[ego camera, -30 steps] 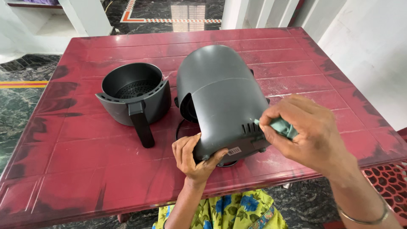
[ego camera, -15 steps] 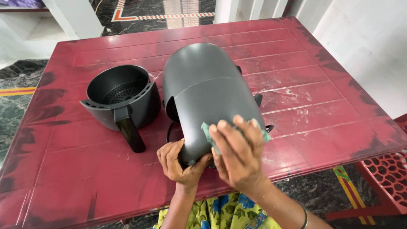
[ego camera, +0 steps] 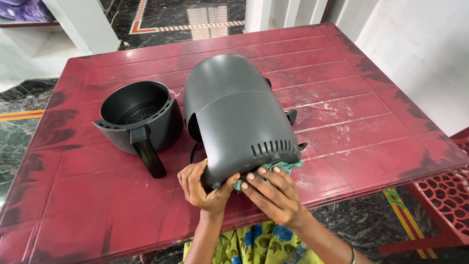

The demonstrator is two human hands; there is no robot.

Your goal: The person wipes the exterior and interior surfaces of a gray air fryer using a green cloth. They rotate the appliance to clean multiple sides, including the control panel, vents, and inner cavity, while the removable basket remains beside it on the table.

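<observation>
On the red surface (ego camera: 97, 205), left hand (ego camera: 202, 183) grips the tipped fryer (ego camera: 237, 115); right hand (ego camera: 273, 193) presses a cloth (ego camera: 288, 167) under its base; basket (ego camera: 139, 115) untouched.

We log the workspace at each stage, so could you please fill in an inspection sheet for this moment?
Surface: red slatted table, with pale dusty smears.
Job's things: grey air fryer body lying on its side; green cloth under its base edge.
Clutter: fryer basket with handle, standing apart at the left.
Grippers: left hand grips the fryer's base corner; right hand presses the cloth against the base.
Cables: dark cord partly visible beside the fryer.
Surroundings: marble floor, white walls, red lattice chair.
</observation>
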